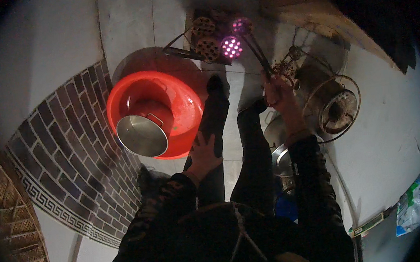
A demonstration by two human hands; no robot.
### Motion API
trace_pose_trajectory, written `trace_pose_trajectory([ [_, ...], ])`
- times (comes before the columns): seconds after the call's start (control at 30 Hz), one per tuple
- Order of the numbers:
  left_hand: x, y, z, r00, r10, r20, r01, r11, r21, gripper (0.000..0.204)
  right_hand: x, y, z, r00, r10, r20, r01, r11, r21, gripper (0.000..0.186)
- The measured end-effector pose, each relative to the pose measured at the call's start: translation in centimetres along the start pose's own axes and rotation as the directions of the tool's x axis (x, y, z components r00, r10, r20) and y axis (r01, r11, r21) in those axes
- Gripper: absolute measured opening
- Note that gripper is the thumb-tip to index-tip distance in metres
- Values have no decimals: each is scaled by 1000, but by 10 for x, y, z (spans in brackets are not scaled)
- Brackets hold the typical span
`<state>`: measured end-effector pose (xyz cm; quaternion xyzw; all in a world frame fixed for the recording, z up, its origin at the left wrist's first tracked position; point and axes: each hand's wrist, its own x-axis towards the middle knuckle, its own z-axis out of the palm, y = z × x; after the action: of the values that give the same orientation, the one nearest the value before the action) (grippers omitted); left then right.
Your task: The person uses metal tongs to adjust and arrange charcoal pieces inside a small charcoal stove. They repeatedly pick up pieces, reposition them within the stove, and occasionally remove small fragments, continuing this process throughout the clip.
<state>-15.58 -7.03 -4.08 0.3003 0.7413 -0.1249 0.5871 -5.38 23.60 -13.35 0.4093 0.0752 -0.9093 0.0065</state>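
Observation:
My right hand (281, 95), out ahead on the right, is closed around the handles of long metal fire tongs (257, 52). The tongs' far end reaches a honeycomb coal briquette (242, 26) with a purple glow; whether they grip it I cannot tell. Right beside it, another honeycomb briquette (231, 47) glows bright pink through its holes. Two dark, unlit briquettes (207, 49) lie to their left on a dark holder on the floor. My left hand (204, 154) lies with fingers spread on my left leg, holding nothing.
At left stands a red plastic basin (187, 103) with a metal pot (143, 136) in it. A round coal stove (338, 112) with a wire ring stands at right, near metal pots (283, 159). A cardboard box (329, 13) is at the far right, a woven basket (16, 223) at far left.

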Motion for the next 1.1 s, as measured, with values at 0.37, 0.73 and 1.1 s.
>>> trace_pose_trajectory([
  [0.37, -2, 13, -10, 999, -41, 5, 41, 997, 65, 94, -135, 54, -11, 988, 146, -53, -123, 945, 302, 31],
  [0.73, 26, 26, -3, 966, 73, -246, -195, 834, -516, 56, -209, 94, -39, 955, 105, 278, -237, 833, 500, 32],
  [1.1, -57, 190, -104, 868, 496, -11, -114, 177, -978, 47, -305, 91, 68, 907, 59, 417, -296, 793, 532, 35],
])
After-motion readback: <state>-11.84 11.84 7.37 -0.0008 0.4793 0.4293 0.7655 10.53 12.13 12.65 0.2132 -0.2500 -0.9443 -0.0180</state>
